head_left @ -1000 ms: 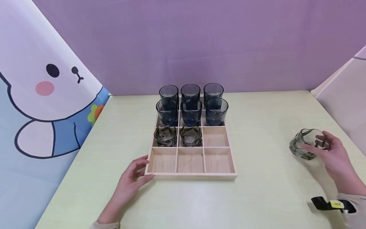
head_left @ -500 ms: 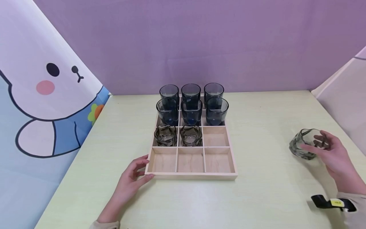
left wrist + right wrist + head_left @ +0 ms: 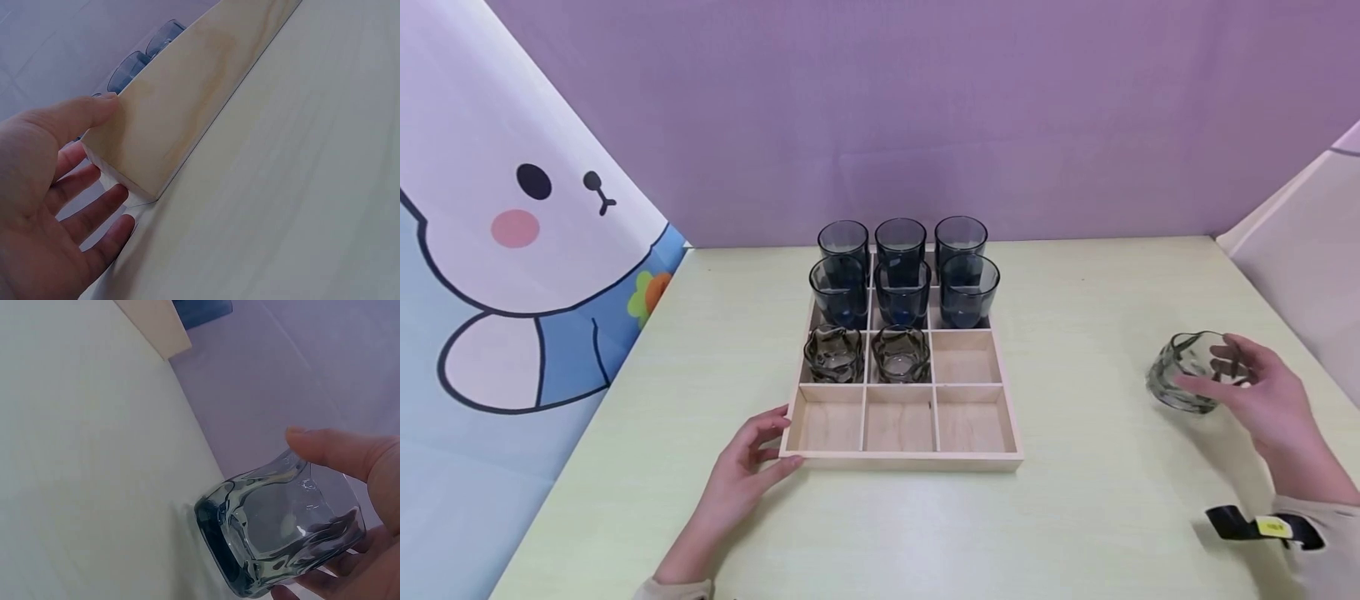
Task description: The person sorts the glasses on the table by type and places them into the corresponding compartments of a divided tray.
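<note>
On the right side of the table, my right hand (image 3: 1273,396) holds a wavy, clear greyish drinking glass (image 3: 1183,379) between thumb and fingers. The right wrist view shows that glass (image 3: 275,525) with the thumb at its rim and fingers under its far side. It is close above the tabletop, slightly tilted. My left hand (image 3: 747,462) grips the front left corner of a wooden compartment tray (image 3: 901,461). In the left wrist view its thumb (image 3: 94,112) presses the tray's front wall (image 3: 187,94), while the fingers lie along the side wall.
Dark blue glasses (image 3: 967,296) fill the tray's two back rows. Two wavy grey glasses (image 3: 833,358) stand in the left and middle compartments of the third row. The third row's right compartment (image 3: 964,358) and the front row are bare. A purple cloth (image 3: 925,125) hangs behind.
My right hand has moved slightly left with the wavy glass over the last half second. The left hand and the tray have stayed in place.
</note>
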Tool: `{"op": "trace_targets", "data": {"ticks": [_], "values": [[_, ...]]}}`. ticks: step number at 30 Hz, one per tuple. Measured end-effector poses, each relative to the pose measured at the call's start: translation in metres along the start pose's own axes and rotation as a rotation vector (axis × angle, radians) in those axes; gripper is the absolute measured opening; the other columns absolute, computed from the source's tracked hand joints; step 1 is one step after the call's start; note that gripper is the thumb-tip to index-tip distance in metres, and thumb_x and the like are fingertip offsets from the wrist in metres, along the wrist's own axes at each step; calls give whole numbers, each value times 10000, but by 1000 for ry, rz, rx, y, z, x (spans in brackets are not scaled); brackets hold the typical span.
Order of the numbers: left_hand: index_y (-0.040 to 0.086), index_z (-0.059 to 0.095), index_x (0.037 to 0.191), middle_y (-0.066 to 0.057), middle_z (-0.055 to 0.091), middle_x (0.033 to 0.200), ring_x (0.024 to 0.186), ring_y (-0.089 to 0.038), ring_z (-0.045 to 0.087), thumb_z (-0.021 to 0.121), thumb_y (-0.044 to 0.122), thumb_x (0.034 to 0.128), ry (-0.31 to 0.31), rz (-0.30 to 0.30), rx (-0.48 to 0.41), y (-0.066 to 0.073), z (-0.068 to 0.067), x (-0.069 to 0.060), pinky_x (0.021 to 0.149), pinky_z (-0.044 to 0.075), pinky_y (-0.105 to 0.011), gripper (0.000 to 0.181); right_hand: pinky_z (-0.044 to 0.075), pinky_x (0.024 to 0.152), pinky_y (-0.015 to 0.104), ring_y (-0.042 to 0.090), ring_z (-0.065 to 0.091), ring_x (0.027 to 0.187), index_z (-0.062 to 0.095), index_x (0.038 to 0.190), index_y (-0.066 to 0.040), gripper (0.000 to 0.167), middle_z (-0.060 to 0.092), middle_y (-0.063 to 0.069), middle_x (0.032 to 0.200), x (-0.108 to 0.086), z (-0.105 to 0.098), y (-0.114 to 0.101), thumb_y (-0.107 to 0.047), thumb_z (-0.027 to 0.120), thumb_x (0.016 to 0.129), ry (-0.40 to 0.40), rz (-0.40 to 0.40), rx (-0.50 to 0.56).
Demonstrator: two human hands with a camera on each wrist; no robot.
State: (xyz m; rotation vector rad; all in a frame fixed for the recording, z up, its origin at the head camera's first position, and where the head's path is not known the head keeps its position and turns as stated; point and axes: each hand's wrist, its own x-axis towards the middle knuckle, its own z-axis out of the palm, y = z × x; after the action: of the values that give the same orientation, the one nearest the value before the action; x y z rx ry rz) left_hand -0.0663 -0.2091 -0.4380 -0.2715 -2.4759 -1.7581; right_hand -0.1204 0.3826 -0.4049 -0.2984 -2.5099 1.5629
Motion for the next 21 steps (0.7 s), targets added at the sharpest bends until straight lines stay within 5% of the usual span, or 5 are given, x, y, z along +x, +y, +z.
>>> {"op": "trace_targets", "data": {"ticks": [13, 21], "values": [[-10, 579, 1199, -193, 499, 1433, 1174, -107, 573, 773, -56, 809, -3, 21, -11, -3, 0, 0, 870, 535, -248, 439, 307, 775, 16, 5, 375, 1198, 238, 1574, -116, 933, 448, -325, 1134, -4, 22, -38, -202, 818, 847, -74, -52, -138], [-5, 582, 1199, -189, 500, 1434, 1167, -66, 565, 775, -50, 810, -1, 18, -5, -1, 0, 0, 869, 537, -253, 437, 337, 760, 36, -46, 396, 1093, 310, 1528, -44, 898, 463, -286, 1154, -8, 39, -56, -166, 842, 815, -128, -150, -161]]}}
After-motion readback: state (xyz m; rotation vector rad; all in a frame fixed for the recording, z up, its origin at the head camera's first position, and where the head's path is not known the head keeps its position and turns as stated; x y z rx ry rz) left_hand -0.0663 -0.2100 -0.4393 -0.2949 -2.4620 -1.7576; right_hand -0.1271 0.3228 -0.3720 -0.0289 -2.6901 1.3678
